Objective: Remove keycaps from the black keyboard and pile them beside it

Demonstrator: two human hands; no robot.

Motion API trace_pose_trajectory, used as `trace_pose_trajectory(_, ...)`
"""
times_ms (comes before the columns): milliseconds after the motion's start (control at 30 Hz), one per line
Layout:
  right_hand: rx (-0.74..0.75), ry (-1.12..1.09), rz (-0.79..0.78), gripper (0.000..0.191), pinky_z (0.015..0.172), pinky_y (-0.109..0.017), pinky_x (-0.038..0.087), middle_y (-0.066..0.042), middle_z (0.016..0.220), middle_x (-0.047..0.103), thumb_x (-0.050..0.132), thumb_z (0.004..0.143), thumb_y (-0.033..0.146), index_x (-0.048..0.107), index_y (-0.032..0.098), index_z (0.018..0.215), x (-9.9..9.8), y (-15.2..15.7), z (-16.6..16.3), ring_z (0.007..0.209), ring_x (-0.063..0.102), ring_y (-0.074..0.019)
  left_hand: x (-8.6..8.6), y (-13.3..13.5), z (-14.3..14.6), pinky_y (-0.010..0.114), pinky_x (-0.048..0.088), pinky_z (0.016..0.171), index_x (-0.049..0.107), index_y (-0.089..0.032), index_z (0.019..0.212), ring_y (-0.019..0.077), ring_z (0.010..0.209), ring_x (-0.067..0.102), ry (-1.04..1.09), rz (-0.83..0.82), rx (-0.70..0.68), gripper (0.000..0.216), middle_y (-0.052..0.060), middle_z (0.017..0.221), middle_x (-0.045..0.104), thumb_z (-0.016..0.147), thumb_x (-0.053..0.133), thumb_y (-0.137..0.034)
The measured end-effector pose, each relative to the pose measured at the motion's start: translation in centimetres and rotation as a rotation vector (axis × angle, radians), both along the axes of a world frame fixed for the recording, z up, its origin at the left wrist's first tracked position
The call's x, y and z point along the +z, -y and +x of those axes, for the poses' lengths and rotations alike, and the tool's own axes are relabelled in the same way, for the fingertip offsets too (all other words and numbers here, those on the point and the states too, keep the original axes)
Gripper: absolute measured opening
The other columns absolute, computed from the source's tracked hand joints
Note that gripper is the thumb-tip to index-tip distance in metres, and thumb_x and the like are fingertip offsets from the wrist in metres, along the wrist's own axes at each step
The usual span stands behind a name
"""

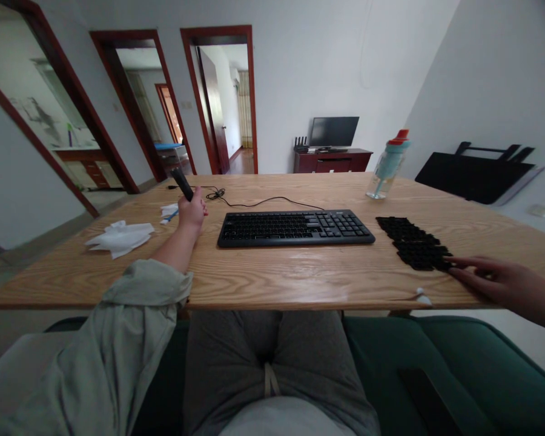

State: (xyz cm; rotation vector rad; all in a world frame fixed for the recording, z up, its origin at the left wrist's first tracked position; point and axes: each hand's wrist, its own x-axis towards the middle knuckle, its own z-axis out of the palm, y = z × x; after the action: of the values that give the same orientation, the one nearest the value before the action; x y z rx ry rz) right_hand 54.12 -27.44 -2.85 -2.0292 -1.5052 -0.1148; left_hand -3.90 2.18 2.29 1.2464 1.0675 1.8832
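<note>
My left hand (193, 209) is closed around a dark, stick-like object (182, 183) that tilts up and to the left above the table; its exact kind does not show. At the right, my right hand (495, 278) has its thumb and index finger at the near corner of a group of small black keycaps (411, 242) laid in rows. The fingertips pinch one dark keycap there. Between the hands lies a black keyboard (295, 229), its cable (272, 198) running back to a coil at the left.
Crumpled white tissue (120, 238) lies at the table's left, beside a blue-and-white stick-like item (170, 217). A water bottle with a red cap (387, 166) stands at the back right. A small white scrap (422, 297) is near the front edge of the wooden table (272, 278).
</note>
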Motion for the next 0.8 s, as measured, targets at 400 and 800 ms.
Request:
trace_pose_trajectory(400, -0.008, -0.236, -0.227, 0.067, 0.061, -0.045, 0.045, -0.018, 0.077, 0.070, 0.069, 0.043, 0.087, 0.079, 0.033, 0.083, -0.3, 0.2, 1.3, 0.061, 0.065, -0.0280, -0.1, -0.1, -0.1, 0.020, 0.032, 0.034, 0.037, -0.022, 0.058, 0.0060, 0.032, 0.035, -0.019, 0.006, -0.002, 0.045, -0.008, 0.042, 0.036, 0.076, 0.066, -0.052)
trace_pose_trajectory(800, -0.027, -0.282, -0.225, 0.073, 0.062, -0.043, 0.043, -0.015, 0.074, 0.068, 0.070, 0.046, 0.086, 0.075, 0.030, 0.093, -0.5, 0.2, 0.4, 0.061, 0.063, -0.0249, 0.1, 0.2, 0.2, 0.019, 0.032, 0.033, 0.039, -0.022, 0.060, 0.0060, 0.032, 0.034, -0.019, 0.011, -0.035, 0.044, -0.008, 0.042, 0.036, 0.077, 0.068, -0.051)
